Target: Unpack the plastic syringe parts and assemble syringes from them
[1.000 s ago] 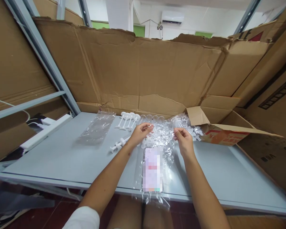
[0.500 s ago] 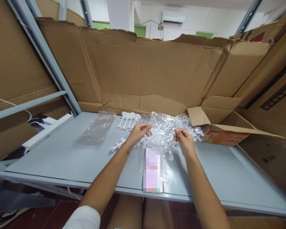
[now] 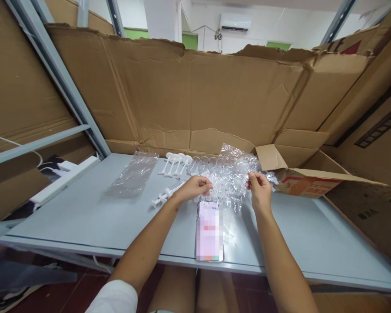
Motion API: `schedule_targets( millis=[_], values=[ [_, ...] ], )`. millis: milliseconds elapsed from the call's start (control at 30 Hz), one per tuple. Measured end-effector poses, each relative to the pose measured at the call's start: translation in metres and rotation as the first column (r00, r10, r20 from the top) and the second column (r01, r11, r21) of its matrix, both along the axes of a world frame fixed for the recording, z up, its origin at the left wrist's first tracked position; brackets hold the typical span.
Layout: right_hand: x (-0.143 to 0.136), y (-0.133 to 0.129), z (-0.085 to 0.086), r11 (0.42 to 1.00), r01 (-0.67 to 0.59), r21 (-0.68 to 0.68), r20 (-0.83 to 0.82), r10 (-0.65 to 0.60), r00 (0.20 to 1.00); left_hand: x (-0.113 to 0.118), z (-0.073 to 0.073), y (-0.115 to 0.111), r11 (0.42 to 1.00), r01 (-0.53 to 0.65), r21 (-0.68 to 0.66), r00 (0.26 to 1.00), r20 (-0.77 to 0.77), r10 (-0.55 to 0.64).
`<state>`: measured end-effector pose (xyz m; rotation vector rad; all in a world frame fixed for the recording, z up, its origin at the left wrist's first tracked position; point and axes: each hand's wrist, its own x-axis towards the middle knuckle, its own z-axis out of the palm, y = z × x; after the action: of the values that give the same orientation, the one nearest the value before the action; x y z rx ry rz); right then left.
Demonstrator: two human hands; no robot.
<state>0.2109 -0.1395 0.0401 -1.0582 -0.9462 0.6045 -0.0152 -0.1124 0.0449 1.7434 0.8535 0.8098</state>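
Observation:
A clear crinkled plastic bag (image 3: 236, 174) stretches between my two hands over the middle of the table. My left hand (image 3: 197, 187) pinches its left side. At the right, my right hand (image 3: 259, 184) has its fingers closed on the bag's edge. Small white plastic parts lie under and behind the bag, partly hidden by it. Several white pieces with round ends (image 3: 176, 163) lie in a row behind my left hand. Clear coiled parts (image 3: 203, 164) are beside them. More white rod-like parts (image 3: 163, 198) rest left of my left wrist.
A lit phone (image 3: 210, 232) lies near the table's front edge (image 3: 117, 251). Another clear bag (image 3: 133, 174) lies flat at the left. An open cardboard box (image 3: 309, 184) stands at the right. A white power strip (image 3: 65, 180) is at the far left, and tall cardboard (image 3: 195, 95) walls the back.
The bag has moved and its top now stands higher. My right hand has shifted slightly right, my left hand slightly right and nearer. More of the coiled parts shows.

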Motion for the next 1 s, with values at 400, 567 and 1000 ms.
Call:
schedule_targets(
  millis=[400,567,1000],
  values=[
    [-0.033,-0.007,-0.006,0.941,-0.244,-0.235,0.069,0.266,0.961,0.003,-0.002,0.006,0.914,-0.39,0.109,0.911,0.193,0.366],
    [-0.031,-0.006,-0.007,0.941,-0.272,-0.2,-0.004,0.277,0.961,0.007,-0.005,0.002,0.877,-0.448,0.174,0.889,0.189,0.417],
    [-0.034,-0.009,-0.011,0.991,0.017,-0.131,0.239,0.015,0.971,0.022,-0.019,-0.004,0.878,-0.453,0.154,0.891,0.052,0.451]
  ],
)
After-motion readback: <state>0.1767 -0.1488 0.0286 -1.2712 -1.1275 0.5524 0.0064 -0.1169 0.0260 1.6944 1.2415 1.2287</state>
